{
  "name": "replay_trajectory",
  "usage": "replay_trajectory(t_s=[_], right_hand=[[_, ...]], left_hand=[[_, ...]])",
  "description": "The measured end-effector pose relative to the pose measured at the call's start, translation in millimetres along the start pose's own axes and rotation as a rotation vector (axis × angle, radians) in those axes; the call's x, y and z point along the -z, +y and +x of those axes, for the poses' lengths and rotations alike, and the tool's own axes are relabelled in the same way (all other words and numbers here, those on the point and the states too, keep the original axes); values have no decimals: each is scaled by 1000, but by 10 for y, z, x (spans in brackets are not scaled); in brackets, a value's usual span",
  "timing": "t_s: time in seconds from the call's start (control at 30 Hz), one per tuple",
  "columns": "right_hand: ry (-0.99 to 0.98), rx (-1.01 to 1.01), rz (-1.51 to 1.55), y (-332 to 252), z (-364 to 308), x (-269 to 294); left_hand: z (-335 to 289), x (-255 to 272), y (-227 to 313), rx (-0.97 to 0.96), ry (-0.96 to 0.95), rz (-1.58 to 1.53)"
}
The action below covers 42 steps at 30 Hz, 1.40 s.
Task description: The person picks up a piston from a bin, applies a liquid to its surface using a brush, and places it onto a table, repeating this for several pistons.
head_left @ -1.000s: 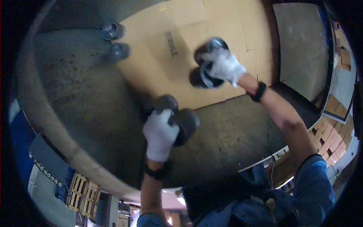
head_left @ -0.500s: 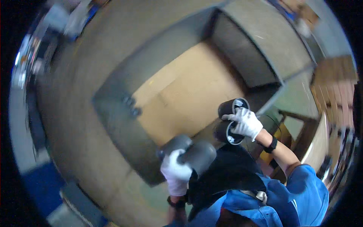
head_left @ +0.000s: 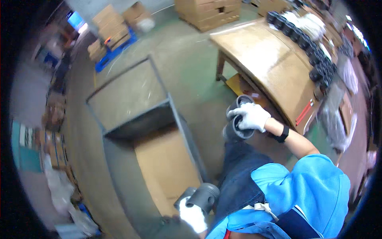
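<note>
My left hand (head_left: 192, 215), in a white glove, is closed around two dark grey engine pistons. The nearer piston (head_left: 205, 196) shows ring grooves and a pin hole; the other is partly hidden behind it. To the right, my gloved right hand (head_left: 252, 116) grips two more pistons, its fingers hooked into their hollow ends. One piston (head_left: 238, 102) lies beyond the other piston (head_left: 234, 132). A grey metal cart (head_left: 137, 122) with a cardboard-lined floor (head_left: 169, 163) stands to the left, and my left hand is beside its near right side.
A wooden table (head_left: 260, 49) carries a row of dark pistons (head_left: 304, 42) along its far right edge and two red sticks (head_left: 304, 112). The cart's handle frame (head_left: 119, 77) rises at its far end. Cardboard boxes (head_left: 108, 26) sit on a blue pallet (head_left: 115, 49).
My view has swung right, away from the cart and toward the table, which is now in full sight. Both hands still hold their pistons.
</note>
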State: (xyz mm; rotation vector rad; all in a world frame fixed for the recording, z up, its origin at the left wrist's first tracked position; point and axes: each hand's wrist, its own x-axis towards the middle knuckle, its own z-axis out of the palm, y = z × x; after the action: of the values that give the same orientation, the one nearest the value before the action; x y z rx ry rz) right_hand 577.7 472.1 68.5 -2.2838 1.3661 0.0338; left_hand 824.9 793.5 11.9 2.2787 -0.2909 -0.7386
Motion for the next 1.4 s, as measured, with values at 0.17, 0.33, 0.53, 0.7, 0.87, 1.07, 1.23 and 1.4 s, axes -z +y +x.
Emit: replay_trajectory(t_s=[0.17,0.33,0.53,0.7,0.87,1.07,1.23,1.4], right_hand=[[267,-266,48,1417,74,395],[341,-546,-19,2614,264,1074],[239,-699,-55,3823,490,1173],[306,-697,-160,3991,406,1163],[835,-513,26,3629,385,1312],[912,-243,164,3119,628,1260],[692,7,286,2595,1225,1086],[471,378,219,1810,1660,925]], left_hand=[[302,-656,749,-270,-56,387],[513,-1607,2223,-914,-183,565],[599,-3340,3847,-1371,-582,580],[310,-4755,4741,-1831,-710,582],[48,-5731,5040,-1991,-803,634],[22,-5972,4872,-1960,-844,504],[482,-4983,4929,-1792,-670,146],[1007,-3035,4559,-1421,-180,0]])
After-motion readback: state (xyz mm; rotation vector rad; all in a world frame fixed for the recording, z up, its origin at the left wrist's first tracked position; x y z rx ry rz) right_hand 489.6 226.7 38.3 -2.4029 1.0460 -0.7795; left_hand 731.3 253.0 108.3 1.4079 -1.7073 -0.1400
